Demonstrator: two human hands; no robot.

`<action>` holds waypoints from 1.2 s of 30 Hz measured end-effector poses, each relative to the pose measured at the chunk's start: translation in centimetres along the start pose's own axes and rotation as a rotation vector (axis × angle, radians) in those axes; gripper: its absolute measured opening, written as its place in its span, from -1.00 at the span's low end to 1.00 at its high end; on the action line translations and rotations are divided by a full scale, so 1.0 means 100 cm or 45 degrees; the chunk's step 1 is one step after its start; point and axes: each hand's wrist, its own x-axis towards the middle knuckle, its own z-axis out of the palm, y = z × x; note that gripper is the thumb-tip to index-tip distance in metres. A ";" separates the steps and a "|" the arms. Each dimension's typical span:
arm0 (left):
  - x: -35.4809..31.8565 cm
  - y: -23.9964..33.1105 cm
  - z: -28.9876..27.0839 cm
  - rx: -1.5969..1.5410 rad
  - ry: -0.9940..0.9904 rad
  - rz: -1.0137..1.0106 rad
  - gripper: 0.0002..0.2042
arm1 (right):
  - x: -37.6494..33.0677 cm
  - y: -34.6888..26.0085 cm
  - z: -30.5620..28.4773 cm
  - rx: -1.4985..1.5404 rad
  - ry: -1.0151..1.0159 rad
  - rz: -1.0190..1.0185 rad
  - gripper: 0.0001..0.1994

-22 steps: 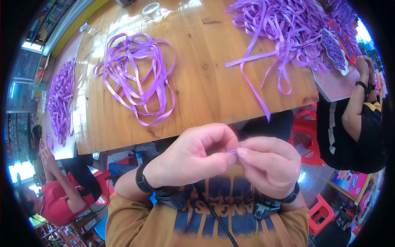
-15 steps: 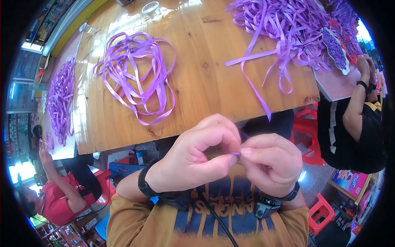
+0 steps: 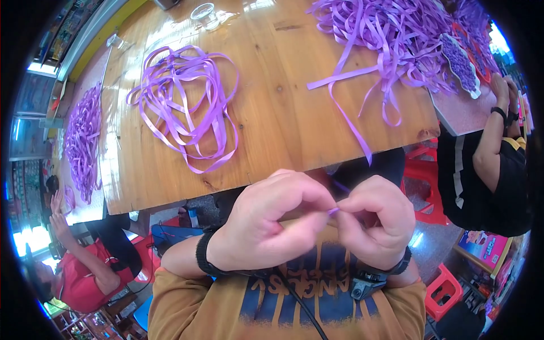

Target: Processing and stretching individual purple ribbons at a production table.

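In front of my chest, just off the table's near edge, both hands meet fingertip to fingertip. My left hand (image 3: 275,224) pinches one side of a purple ribbon (image 3: 333,211) between thumb and forefinger. From the other side my right hand (image 3: 377,224) pinches it too, fingers curled. Only a small bit of the ribbon shows between the fingertips; the rest is mostly hidden behind the hands. On the table beyond my left hand lies a loose coil of purple ribbons (image 3: 218,127). A large tangled heap of purple ribbons (image 3: 385,39) covers the far right of the table.
The wooden table (image 3: 277,119) spans the space ahead. A clear plastic cup (image 3: 205,16) stands at its far side. On the right is a tray of small purple pieces (image 3: 460,67). One person sits at each side. Another ribbon pile (image 3: 84,144) lies far left; a red stool (image 3: 442,292) stands lower right.
My left hand has dropped slightly and shifted a little to the right. The fingers of my right hand have turned a little, and both still pinch the ribbon.
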 end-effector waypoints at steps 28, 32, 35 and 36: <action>-0.002 0.001 0.000 0.059 0.053 -0.128 -0.91 | -0.004 -0.003 0.002 -0.056 -0.040 0.041 -0.80; -0.003 0.001 -0.001 -0.001 0.071 -0.166 -0.91 | -0.004 -0.002 -0.001 -0.044 -0.106 0.033 -0.83; -0.003 0.001 -0.002 -0.050 0.061 -0.203 -0.91 | -0.005 0.000 -0.002 -0.039 -0.140 -0.002 -0.83; -0.003 0.000 -0.002 -0.050 0.057 -0.191 -0.91 | -0.004 0.000 -0.003 -0.040 -0.140 0.000 -0.83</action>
